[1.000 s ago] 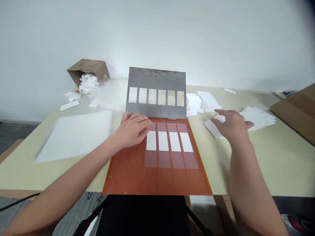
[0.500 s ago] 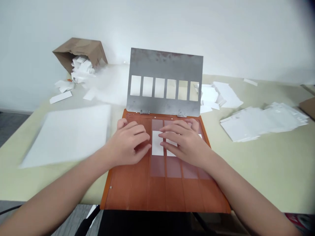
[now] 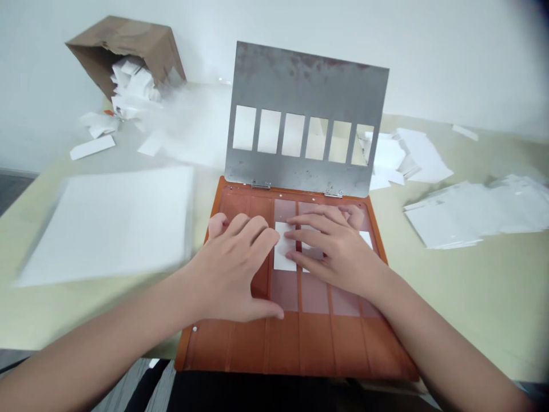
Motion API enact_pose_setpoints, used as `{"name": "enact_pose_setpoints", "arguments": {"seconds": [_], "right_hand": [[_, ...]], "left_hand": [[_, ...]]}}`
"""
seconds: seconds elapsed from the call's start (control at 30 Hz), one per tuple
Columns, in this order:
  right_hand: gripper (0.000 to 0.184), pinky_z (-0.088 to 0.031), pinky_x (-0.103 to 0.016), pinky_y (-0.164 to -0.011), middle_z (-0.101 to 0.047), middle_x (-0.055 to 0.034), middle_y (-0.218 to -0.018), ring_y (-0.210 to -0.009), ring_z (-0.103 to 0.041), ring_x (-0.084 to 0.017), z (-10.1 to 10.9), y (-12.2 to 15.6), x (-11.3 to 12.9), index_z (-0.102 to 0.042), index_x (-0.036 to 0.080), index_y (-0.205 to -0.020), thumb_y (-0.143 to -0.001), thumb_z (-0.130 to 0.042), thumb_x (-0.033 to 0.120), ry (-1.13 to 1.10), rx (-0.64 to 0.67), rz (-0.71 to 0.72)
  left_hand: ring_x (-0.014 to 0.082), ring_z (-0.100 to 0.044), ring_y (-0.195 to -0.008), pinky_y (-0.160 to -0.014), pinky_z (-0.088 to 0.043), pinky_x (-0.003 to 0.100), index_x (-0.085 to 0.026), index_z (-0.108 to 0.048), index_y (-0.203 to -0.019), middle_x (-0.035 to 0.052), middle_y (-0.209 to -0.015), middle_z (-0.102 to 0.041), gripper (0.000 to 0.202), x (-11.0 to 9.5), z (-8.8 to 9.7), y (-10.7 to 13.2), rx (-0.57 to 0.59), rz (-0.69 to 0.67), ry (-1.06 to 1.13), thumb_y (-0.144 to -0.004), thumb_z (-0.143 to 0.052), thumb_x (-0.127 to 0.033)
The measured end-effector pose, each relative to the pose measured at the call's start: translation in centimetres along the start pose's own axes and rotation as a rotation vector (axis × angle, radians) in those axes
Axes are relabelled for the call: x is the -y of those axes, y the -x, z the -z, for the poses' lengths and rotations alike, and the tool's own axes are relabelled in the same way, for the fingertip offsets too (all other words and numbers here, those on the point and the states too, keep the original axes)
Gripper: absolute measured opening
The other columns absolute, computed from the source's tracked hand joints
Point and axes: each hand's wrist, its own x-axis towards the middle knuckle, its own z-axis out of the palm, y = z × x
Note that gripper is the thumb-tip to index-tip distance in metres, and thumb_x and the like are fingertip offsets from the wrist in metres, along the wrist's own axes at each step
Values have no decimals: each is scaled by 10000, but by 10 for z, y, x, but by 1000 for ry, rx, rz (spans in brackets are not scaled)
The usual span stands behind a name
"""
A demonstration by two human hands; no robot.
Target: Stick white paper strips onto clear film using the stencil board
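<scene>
Both hands (image 3: 278, 257) are on the orange phenolic board (image 3: 291, 346), near edge of the table, and are close together but not clasped. The left hand (image 3: 227, 269) is spread on the board with its fingers curved, fingertips just left of a white paper strip (image 3: 279, 256); its thumb lies on the near part of the board. The right hand (image 3: 332, 246) lies flat with its fingers across that strip and a second white paper strip (image 3: 311, 252). Neither hand pinches anything. A third white paper strip (image 3: 366, 239) shows at the right, partly hidden. The steel stencil plate (image 3: 306, 74), hinged at the board's far edge, stands open, its six windows empty of strips.

Step in hand, as judged: setting strips on the board by hand. Any further placing calls for the fingers to clear the strips, which they now partly hide
</scene>
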Motion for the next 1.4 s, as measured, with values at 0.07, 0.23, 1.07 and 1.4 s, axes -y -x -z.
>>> {"name": "enact_pose_setpoints", "arguments": {"seconds": [0.07, 0.23, 1.07, 1.4], "right_hand": [[124, -228, -461, -930, -718, -13, -1170, -1118, -599, -260, 0, 0, 0, -711, 260, -984, -919, -655, 350, 12, 3, 3], [124, -220, -467, -931, -721, -24, -1160, -1122, -596, -265, -1, 0, 1, -716, 261, -967, -927, -644, 353, 19, -1, 4], [222, -229, -531, -992, -741, -39, -1121, -1178, -579, -317, 6, -1, 5, -717, 255, -1007, -931, -617, 437, 51, 67, -16], [203, -270, -505, -998, -760, 14, -1059, -1132, -605, -265, -1, -2, 2, -740, 281, -876, -976, -564, 297, 47, -12, -18]], "left_hand": [[259, -485, -880, -803, -277, 425, -168, -511, -997, 71, -1031, -577, 773, -1, 0, 0, 17, 14, 5, -551, -742, -756], [269, -475, -909, -823, -282, 445, -165, -511, -1022, 84, -1052, -564, 715, -3, -1, 1, 55, 31, 21, -607, -735, -702], [205, -561, -760, -697, -265, 396, -175, -580, -847, 57, -866, -659, 204, 2, -11, -7, -419, -5, -221, -973, -488, -307], [231, -667, -933, -978, -468, 412, -103, -705, -966, 77, -960, -725, 179, -38, -18, 19, -357, -268, -181, -925, -578, -222]]}}
